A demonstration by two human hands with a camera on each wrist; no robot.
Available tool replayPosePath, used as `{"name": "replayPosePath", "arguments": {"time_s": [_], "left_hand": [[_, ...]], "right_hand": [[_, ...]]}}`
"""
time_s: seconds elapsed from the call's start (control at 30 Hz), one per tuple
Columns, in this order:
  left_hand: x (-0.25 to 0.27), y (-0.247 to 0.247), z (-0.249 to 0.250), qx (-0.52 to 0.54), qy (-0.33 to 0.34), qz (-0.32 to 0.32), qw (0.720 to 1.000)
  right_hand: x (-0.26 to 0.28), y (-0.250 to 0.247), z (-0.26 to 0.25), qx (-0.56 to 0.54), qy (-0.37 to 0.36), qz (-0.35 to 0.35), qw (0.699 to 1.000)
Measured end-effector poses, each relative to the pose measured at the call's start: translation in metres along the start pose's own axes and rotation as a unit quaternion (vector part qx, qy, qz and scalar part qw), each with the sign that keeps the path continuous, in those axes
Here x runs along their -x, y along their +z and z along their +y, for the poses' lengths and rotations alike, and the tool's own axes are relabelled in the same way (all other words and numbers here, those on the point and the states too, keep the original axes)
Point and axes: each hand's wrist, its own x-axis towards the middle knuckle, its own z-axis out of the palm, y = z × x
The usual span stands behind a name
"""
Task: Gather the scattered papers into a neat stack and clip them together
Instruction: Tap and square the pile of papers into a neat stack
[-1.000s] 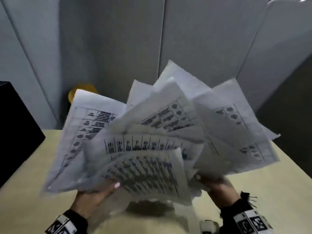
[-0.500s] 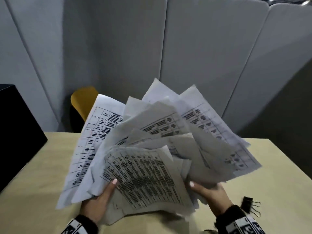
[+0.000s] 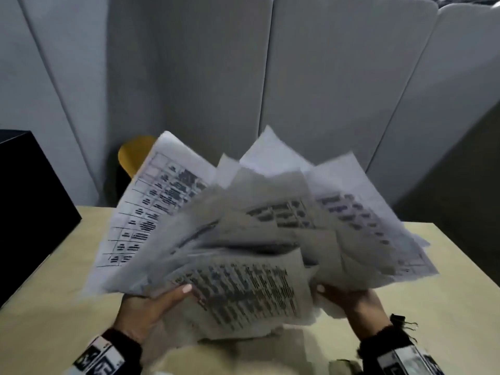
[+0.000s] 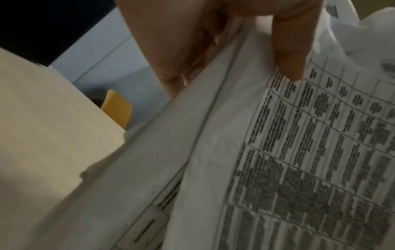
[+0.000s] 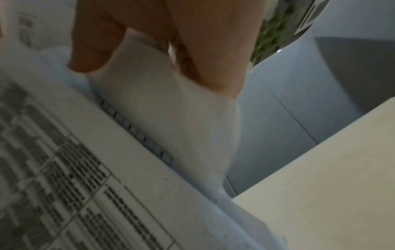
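Pale wooden tabletop (image 3: 446,280) before grey padded partition panels (image 3: 324,90). Above it, raised at centre: a splayed fan of thin white printed paper sheets (image 3: 243,239), light, limp and slippery, likely best pinched low along the near edges. Left hand (image 3: 151,307) at seven o'clock and right hand (image 3: 349,299) at five o'clock clasping that lower edge, thumbs on top. Small black metal binder clip (image 3: 397,319) beside the right wrist.
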Motion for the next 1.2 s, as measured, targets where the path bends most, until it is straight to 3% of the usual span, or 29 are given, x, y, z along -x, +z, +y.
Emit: {"name": "replayPosePath", "arguments": {"time_s": [0.07, 0.2, 0.3, 0.47, 0.53, 0.63, 0.7, 0.83, 1.0, 1.07, 1.13, 1.2], "left_hand": [[0.001, -0.004, -0.006, -0.001, 0.0, -0.02, 1.0], [0.011, 0.008, -0.01, 0.007, -0.094, -0.004, 0.996], [0.012, 0.007, -0.007, -0.016, -0.065, 0.057, 0.996], [0.01, 0.0, -0.021, -0.045, -0.081, 0.017, 0.996], [0.011, 0.001, -0.017, -0.05, -0.061, 0.049, 0.996], [0.009, -0.001, -0.001, -0.04, -0.032, 0.034, 0.998], [0.009, -0.005, -0.001, -0.019, -0.061, 0.003, 0.998], [0.015, -0.004, -0.03, -0.02, -0.149, 0.048, 0.987], [0.014, -0.014, -0.039, -0.011, -0.221, -0.015, 0.975], [0.007, -0.015, -0.05, 0.007, -0.266, -0.021, 0.964], [0.003, -0.016, -0.069, -0.058, -0.302, 0.011, 0.951], [0.005, -0.023, -0.091, -0.144, -0.336, 0.035, 0.93]], "right_hand": [[0.003, 0.001, 0.002, 0.011, 0.002, -0.004, 1.0], [0.009, 0.018, 0.007, -0.02, 0.009, -0.05, 0.998], [0.011, 0.013, 0.005, 0.015, -0.005, -0.045, 0.999], [0.004, 0.02, 0.006, 0.049, -0.05, -0.019, 0.997], [0.002, 0.018, 0.005, 0.027, -0.052, 0.011, 0.998], [0.005, 0.003, 0.001, -0.022, -0.049, 0.027, 0.998], [0.007, -0.004, 0.005, -0.013, -0.032, 0.025, 0.999], [0.008, 0.002, 0.024, -0.001, 0.022, 0.018, 1.0], [0.008, 0.002, 0.028, -0.115, 0.083, 0.026, 0.99], [-0.003, 0.002, 0.038, -0.061, 0.105, 0.034, 0.992], [-0.012, 0.005, 0.051, 0.085, 0.136, 0.03, 0.986], [-0.015, 0.007, 0.069, 0.234, 0.173, -0.019, 0.956]]}}
